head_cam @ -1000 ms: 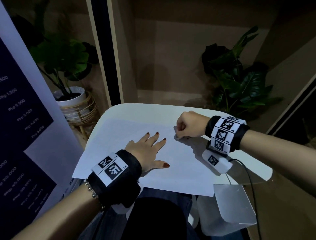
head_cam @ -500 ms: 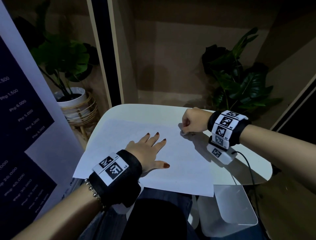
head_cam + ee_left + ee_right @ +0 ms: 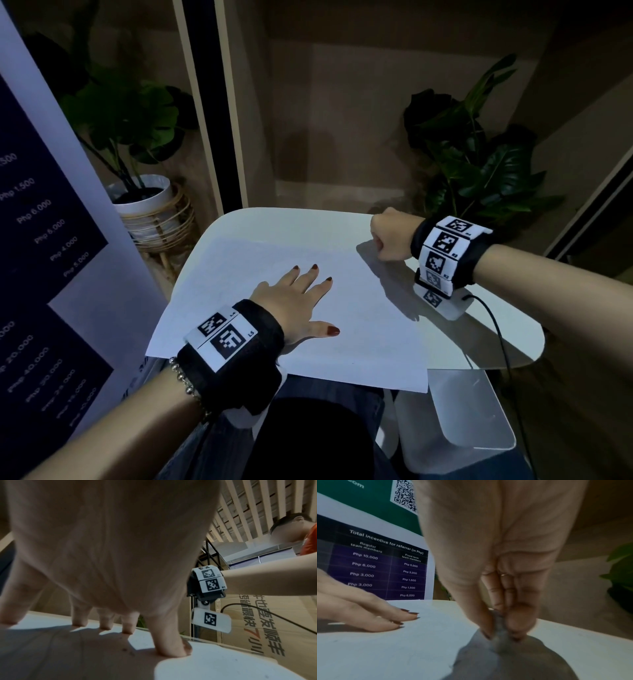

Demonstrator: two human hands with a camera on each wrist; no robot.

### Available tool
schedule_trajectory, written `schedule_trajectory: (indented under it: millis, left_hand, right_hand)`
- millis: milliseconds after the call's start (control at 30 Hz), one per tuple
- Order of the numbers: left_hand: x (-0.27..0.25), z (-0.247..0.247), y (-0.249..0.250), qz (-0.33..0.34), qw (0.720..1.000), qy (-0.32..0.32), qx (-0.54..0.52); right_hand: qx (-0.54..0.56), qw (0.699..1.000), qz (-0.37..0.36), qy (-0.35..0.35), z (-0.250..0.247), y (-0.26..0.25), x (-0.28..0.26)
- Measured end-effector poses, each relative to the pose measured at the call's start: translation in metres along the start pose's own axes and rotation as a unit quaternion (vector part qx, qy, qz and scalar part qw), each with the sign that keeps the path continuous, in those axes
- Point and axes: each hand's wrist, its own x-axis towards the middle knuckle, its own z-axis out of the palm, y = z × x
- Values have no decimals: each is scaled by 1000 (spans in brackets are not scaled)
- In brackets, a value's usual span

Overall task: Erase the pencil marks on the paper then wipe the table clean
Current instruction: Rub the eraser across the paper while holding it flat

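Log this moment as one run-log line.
stage: erasing | left hand: flat, pressing paper | right hand: pinching small grey eraser at paper's far right corner | table: not yet wiped

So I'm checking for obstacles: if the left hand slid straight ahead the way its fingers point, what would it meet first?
Nothing on the sheet, it seems. The left hand lies flat on the paper, pointing at bare paper, then the table edge. The right hand sits off to the side.

dim, soft shadows, blurred wrist views
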Motion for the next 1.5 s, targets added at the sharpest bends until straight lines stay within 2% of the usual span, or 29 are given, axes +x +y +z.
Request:
schedule_trajectory:
  millis: [100,200,333,433,533,667,800,967,1167,1333,1433,1500]
  left_hand:
    - [1,0,0,1,1000,-1,3]
    - [1,1,0,1,1000,2,2]
    - [1,1,1,-1,1000,3,5]
    - [0,1,2,-2,1000,4,4]
    - [1,1,1,-4,1000,4,5]
    - [0,1,1,-2,1000,1,2]
    - [0,2,0,0,1000,2,-5]
    - [0,1,1,-2,1000,-1,2]
    - [0,2,2,-3,1000,1,-1]
    - [1,2,2,-3,1000,-3,0]
    - [1,2,2,-4,1000,0,3]
    - [1,2,3,-5,1000,-1,5]
  right_hand:
    - [34,999,-26,11,-1,-5,0]
    - [57,997,-49,-21,1,-8,-6]
    - [49,998,-18,-43,1,7,-3]
    - [35,999,7,-26,-6,13,3]
    - [61,998,-3,15,-8,10,3]
    - [67,998,1,-14,3,11,-2]
    - [52,998,34,-7,-2,27,3]
    - [83,996,-18,10,2,11,-2]
    - [63,998,27,-8,-4,23,6]
    - [114,993,-25,35,-9,8,-1]
    - [120,991,-64,14,1,-9,-7]
    - [102,993,-62,-3,8,-12,-8]
